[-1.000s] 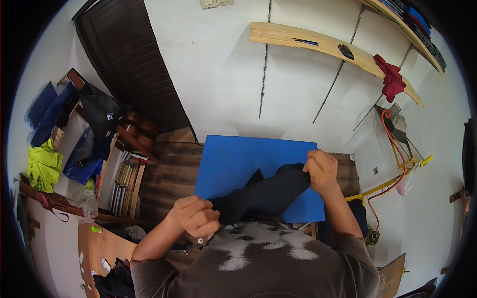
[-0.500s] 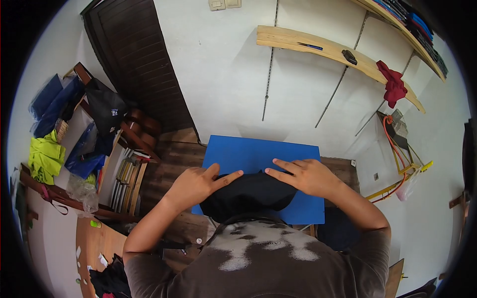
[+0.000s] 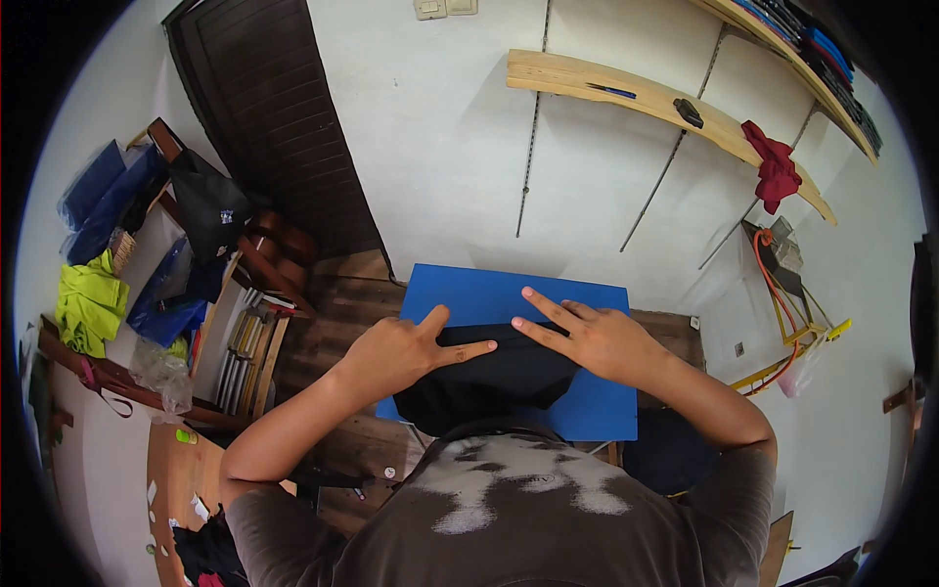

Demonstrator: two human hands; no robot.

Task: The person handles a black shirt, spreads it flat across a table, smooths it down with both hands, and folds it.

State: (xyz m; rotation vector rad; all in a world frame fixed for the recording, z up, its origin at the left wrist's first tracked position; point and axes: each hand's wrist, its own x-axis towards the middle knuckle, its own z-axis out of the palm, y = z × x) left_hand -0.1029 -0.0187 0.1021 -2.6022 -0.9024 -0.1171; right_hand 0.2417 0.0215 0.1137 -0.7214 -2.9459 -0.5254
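Black cloth [image 3: 479, 382] lies bunched over the near part of a blue tabletop [image 3: 469, 293], close to my body. Resting at the cloth's upper left edge is my left hand [image 3: 396, 354], its index finger stretched across the fabric and its thumb apart. At the upper right edge, my right hand [image 3: 602, 340] has two fingers extended and spread, pointing left over the cloth and the blue surface. The fingertips of the two hands are close together but apart. The undersides of both hands are hidden, as is the cloth's lower end against my shirt.
A wooden wall shelf [image 3: 626, 93] holds a blue pen, a small black object and a red cloth [image 3: 773, 168]. To the left, a rack [image 3: 254, 284] carries bags and clothing. A brown desk [image 3: 181, 479] with dark fabric stands at lower left. A dark door [image 3: 274, 127] is behind.
My left hand has shifted slightly right. My right hand's fingers have moved up and left and spread wider. The cloth's upper edge has moved a little farther up the tabletop.
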